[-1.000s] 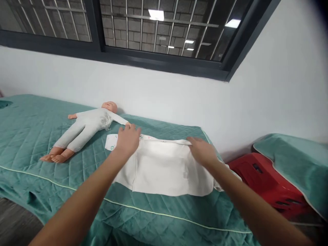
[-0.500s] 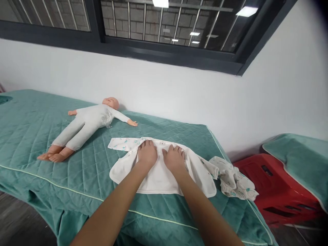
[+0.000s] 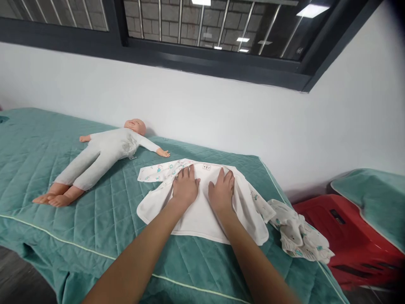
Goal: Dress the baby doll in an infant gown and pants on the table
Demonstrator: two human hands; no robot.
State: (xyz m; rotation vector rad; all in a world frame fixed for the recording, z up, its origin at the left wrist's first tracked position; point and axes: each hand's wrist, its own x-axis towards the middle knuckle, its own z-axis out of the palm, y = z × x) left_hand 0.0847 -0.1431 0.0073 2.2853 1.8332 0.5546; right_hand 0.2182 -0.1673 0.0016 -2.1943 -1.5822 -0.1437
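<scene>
A white baby shirt (image 3: 199, 215) lies spread open on the green quilted bed cover, its plain inner side up and its patterned sleeves stretched out to both sides. My left hand (image 3: 186, 188) rests flat on the shirt, left of the neck label, fingers extended. On the other side of the label, my right hand (image 3: 222, 192) also lies on the cloth with its fingers stretched out. Neither hand grips anything. Touching the right sleeve's end is a crumpled patterned baby garment (image 3: 299, 232).
A baby doll (image 3: 106, 147) in a white suit lies on its back at the left of the bed (image 3: 110, 223). Past the bed's right edge stands a red plastic stool (image 3: 344, 232), partly under a green cloth (image 3: 373, 202). A white wall and a barred window are behind.
Both hands have flattened and spread their fingers on the shirt. The shirt's upper edge and sleeves lie straighter. The camera view has shifted slightly.
</scene>
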